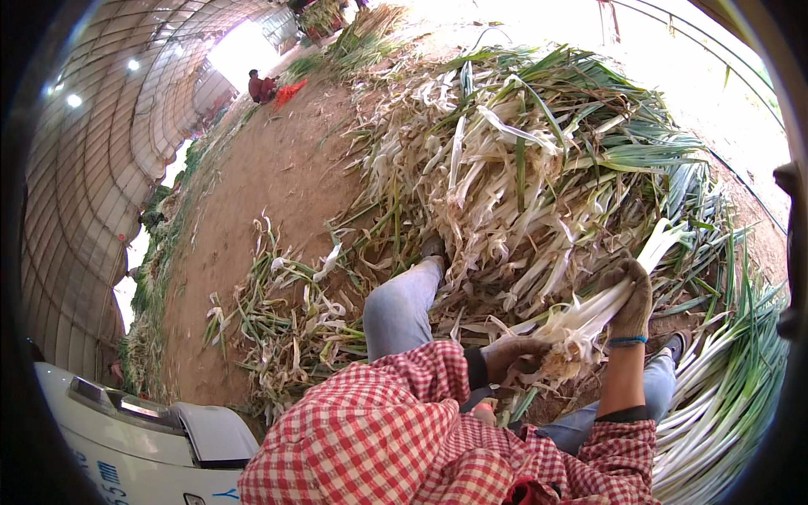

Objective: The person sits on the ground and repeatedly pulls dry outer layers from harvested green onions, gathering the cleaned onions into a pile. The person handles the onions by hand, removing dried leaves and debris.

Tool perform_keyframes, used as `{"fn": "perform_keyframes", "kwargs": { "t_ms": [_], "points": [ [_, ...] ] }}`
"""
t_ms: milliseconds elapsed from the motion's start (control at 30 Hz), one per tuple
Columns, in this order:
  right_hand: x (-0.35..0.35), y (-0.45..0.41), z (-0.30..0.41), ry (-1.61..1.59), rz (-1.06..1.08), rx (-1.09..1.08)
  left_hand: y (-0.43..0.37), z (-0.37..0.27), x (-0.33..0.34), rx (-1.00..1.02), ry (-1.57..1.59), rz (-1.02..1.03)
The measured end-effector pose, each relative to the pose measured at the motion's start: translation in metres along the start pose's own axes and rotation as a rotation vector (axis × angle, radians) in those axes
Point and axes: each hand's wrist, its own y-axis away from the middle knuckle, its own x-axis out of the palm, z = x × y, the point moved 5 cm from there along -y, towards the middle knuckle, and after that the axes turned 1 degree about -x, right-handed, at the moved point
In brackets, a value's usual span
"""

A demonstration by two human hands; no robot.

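My gloved right hand (626, 297) is closed around the pale shafts of a bunch of large green onions (656, 249). The bunch slants, with its root end toward my lap and its upper part pointing away to the right. Close to the roots and loose outer skins is my gloved left hand (516, 358), fingers curled; whether it pinches a skin is hard to see. Beyond both hands lies a big heap of untrimmed green onions (505, 183) with dry, peeling skins. To my right, cleaner white-stemmed green onions (713, 404) are laid side by side on the ground.
Stripped leaves and skins (303, 315) litter the dirt floor (252, 189) on my left. At lower left stands a white printed object (139, 448). A person (260, 87) sits far off beside orange-red material (289, 95). A curved, ribbed shelter wall (95, 158) rises at left.
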Motion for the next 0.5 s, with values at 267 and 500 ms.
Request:
{"fn": "perform_keyframes", "kwargs": {
  "t_ms": [267,500],
  "points": [
    [-0.013,-0.011,-0.041,0.128,-0.145,0.097,0.068,-0.019,0.020,0.382,-0.858,-0.314],
    [-0.028,-0.049,0.025,0.187,-0.205,-0.146,0.115,-0.043,-0.016,0.064,-1.548,-0.371]
  ]
}}
